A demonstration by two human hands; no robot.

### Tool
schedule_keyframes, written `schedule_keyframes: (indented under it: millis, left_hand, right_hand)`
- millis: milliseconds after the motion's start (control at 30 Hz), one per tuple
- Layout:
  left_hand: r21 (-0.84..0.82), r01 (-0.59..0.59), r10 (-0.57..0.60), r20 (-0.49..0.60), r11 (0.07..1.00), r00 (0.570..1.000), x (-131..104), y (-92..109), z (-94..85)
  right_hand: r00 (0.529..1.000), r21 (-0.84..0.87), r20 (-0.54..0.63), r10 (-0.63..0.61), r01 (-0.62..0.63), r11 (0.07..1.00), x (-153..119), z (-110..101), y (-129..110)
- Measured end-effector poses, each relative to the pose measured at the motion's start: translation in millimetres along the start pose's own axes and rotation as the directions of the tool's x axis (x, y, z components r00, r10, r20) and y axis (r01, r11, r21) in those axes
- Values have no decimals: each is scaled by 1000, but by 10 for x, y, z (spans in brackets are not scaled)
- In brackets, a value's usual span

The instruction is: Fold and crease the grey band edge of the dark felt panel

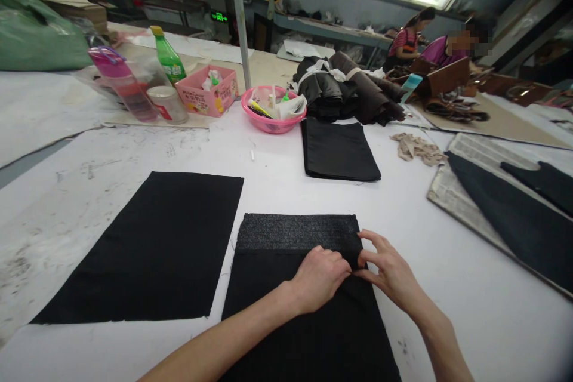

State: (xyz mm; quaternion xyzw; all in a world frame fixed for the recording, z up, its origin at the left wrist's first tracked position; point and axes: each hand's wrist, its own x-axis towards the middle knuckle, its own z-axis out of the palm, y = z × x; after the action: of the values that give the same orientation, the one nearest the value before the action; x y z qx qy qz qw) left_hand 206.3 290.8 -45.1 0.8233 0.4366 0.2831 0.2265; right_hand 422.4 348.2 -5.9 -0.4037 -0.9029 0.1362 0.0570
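While the left hand [320, 277] rests on the black cloth panel [322, 340] with its fingers curled under toward the right edge, the right hand [391, 271] meets that same edge from the outside, its thumb and fingers bent and its fingertips close to those of the left. The fingertips are partly hidden, so I cannot tell whether either hand is pinching the fabric. The panel lies flat on the white desk [273, 188], directly before the person, and a speckled dark grey band [298, 233] runs across its far end, just beyond the left hand. To the left, a narrow gap away, lies a second black sheet [156, 250]. Beyond the panel and somewhat to the right sits a stack of black pieces [340, 152], with bundled dark material [349, 89] behind it. A pink basin [273, 125] holding small items stands left of the bundle, next to a pink box [208, 95], a jar [168, 108] and a green bottle [169, 61]. A crumpled beige rag [418, 149] lies between the stack and a grey board [442, 186] bearing dark cut shapes [514, 209]. Two people sit farther back on the right.
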Motion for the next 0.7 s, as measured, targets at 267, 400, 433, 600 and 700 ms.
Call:
schedule_keyframes:
  millis: [267,400,433,600,700]
  left_hand:
    - [-191,107,-117,-43,976,992,-91,13,-122]
    - [-263,125,-144,-53,957,988,-113,30,-145]
    - [-277,129,-150,-54,952,987,-117,35,-151]
    - [-373,156,-189,-54,915,980,-142,75,-201]
    - [-422,166,-207,-52,891,977,-165,106,-239]
  right_hand:
    - [942,142,-234,241,-212,967,-191,-32,105]
    - [932,536,-91,351,-251,806,-208,8,-74]
    - [932,592,-48,358,-262,762,-207,31,-115]
    - [903,729,39,428,-318,606,-232,134,-244]
    - [892,758,65,447,-335,559,-253,145,-322]
